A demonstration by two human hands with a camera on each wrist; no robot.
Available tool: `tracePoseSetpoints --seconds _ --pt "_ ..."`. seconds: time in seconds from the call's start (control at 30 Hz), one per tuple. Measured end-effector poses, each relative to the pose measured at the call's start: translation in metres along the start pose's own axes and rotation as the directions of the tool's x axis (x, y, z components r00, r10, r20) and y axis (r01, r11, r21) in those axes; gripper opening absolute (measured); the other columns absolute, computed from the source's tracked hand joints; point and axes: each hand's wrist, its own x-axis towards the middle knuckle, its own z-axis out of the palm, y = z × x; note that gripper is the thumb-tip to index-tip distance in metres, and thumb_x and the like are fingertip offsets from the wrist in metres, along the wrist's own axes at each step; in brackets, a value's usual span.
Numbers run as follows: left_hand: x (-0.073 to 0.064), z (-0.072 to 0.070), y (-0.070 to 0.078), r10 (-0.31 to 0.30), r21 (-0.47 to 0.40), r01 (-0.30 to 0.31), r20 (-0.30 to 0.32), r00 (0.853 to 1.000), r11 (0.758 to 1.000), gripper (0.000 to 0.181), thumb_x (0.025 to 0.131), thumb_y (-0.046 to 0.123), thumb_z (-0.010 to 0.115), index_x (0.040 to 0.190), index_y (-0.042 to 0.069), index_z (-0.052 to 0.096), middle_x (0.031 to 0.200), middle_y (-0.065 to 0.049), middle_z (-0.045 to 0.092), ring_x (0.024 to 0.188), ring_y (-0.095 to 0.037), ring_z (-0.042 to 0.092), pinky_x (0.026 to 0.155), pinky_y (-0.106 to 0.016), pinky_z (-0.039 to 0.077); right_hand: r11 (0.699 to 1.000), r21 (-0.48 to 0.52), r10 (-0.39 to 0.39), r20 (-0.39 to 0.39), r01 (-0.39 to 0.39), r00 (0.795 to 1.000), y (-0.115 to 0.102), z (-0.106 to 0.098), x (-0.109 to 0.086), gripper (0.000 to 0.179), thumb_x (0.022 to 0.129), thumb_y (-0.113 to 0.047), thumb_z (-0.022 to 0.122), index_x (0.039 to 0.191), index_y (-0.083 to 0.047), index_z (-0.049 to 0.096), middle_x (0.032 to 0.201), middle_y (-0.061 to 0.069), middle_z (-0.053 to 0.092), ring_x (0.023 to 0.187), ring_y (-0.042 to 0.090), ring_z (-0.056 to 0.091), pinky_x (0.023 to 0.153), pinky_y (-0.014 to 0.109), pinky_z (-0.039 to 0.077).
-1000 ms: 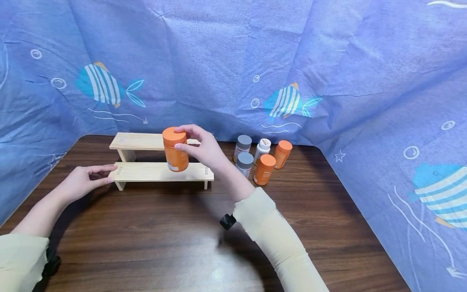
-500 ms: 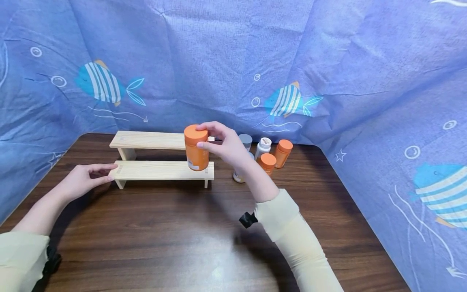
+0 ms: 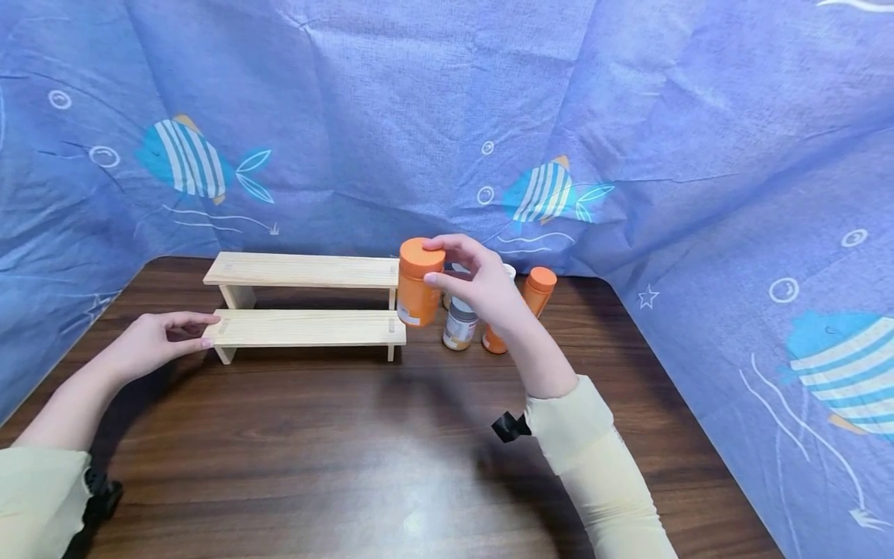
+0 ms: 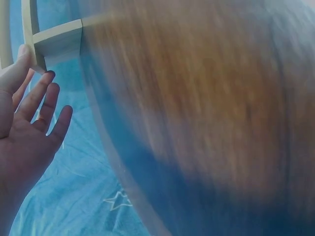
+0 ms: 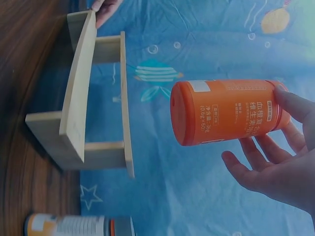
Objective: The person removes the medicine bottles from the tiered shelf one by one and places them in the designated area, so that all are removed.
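My right hand (image 3: 485, 287) holds an orange supplement bottle (image 3: 417, 299) by its cap, thumb on one side and fingers on the other. The bottle hangs upright in the air at the right end of a two-tier wooden shelf (image 3: 307, 328). In the right wrist view printed white lettering shows on the bottle (image 5: 229, 110). My left hand (image 3: 154, 345) pinches the left end of the shelf's lower board between thumb and fingers; the left wrist view shows the fingertips right at that board end (image 4: 37, 61). Both boards bear nothing.
Right of the shelf stand a grey-capped bottle (image 3: 459, 326), an orange bottle (image 3: 538, 289) and a second orange bottle (image 3: 493, 341), partly behind my right hand and wrist. A blue fish-print cloth (image 3: 391, 140) backs the dark wooden table (image 3: 314, 450).
My right hand has carried the orange bottle rightward, from before the shelf's middle to its right end, now covering some of the standing bottles. The left hand stays on the shelf.
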Motion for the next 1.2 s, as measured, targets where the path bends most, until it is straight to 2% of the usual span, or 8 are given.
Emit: tracePoseSetpoints --seconds 0.23,0.37,0.53,0.63,0.77,0.97,1.2 --pt "-0.001 -0.002 0.002 0.004 0.029 -0.004 0.001 1.000 1.000 0.041 0.083 0.021 0.073 0.117 0.000 0.064 0.100 -0.021 0.068 0.078 0.014 0.051 0.064 -0.010 0.041 1.000 0.028 -0.010 -0.056 0.012 0.998 0.009 -0.023 -0.015 0.037 0.084 -0.010 0.072 0.119 -0.011 0.060 0.124 0.004 0.060 0.117 0.018 0.053 0.097 0.040 0.044" --pt "-0.001 -0.002 0.006 0.007 0.016 -0.006 -0.005 1.000 1.000 0.043 0.084 0.021 0.072 0.119 -0.003 0.062 0.100 -0.023 0.068 0.078 0.015 0.050 0.064 -0.008 0.041 0.999 0.039 0.005 -0.099 -0.001 0.995 0.013 -0.037 -0.025 0.037 0.084 -0.010 0.071 0.119 -0.012 0.061 0.122 0.003 0.061 0.115 0.018 0.053 0.097 0.037 0.043" --pt "0.000 -0.002 0.011 -0.001 0.036 0.002 -0.021 1.000 0.999 0.046 0.085 0.023 0.071 0.120 -0.005 0.060 0.099 -0.024 0.068 0.078 0.014 0.050 0.064 -0.008 0.040 0.999 0.027 -0.029 -0.169 0.034 0.985 0.017 -0.052 -0.037 0.037 0.083 -0.006 0.072 0.118 -0.011 0.062 0.119 0.002 0.063 0.108 0.020 0.056 0.090 0.030 0.046" --pt "0.000 -0.002 0.013 -0.009 0.054 0.011 -0.026 1.000 0.998 0.047 0.085 0.025 0.071 0.120 -0.005 0.060 0.098 -0.024 0.068 0.078 0.010 0.053 0.064 -0.009 0.041 0.999 0.015 -0.036 -0.208 0.040 0.978 0.018 -0.060 -0.045 0.038 0.082 -0.005 0.072 0.118 -0.010 0.062 0.118 0.001 0.064 0.106 0.019 0.056 0.091 0.030 0.045" --pt "0.001 0.000 0.012 0.003 0.072 -0.001 -0.031 1.000 0.997 0.047 0.084 0.025 0.072 0.119 -0.004 0.060 0.096 -0.022 0.069 0.078 0.009 0.053 0.064 -0.011 0.043 0.999 0.020 -0.044 -0.244 0.050 0.969 0.020 -0.071 -0.053 0.038 0.082 -0.002 0.071 0.119 -0.007 0.062 0.117 0.001 0.064 0.108 0.017 0.057 0.096 0.030 0.043" --pt "0.001 0.002 0.006 0.038 0.093 -0.034 -0.041 0.998 0.995 0.045 0.084 0.023 0.072 0.118 -0.003 0.062 0.092 -0.018 0.070 0.076 0.014 0.050 0.064 -0.011 0.043 0.998 0.022 -0.054 -0.284 0.063 0.957 0.024 -0.086 -0.064 0.038 0.081 0.001 0.071 0.118 -0.007 0.062 0.115 0.000 0.064 0.101 0.014 0.059 0.085 0.022 0.048" --pt "-0.001 0.003 0.004 0.038 0.088 -0.034 -0.042 0.998 0.996 0.042 0.084 0.022 0.072 0.118 -0.001 0.063 0.093 -0.018 0.070 0.075 0.015 0.049 0.064 -0.013 0.044 0.996 0.037 -0.062 -0.315 0.078 0.947 0.029 -0.103 -0.071 0.039 0.082 0.005 0.069 0.119 -0.005 0.062 0.115 0.001 0.065 0.101 0.015 0.059 0.082 0.021 0.049"
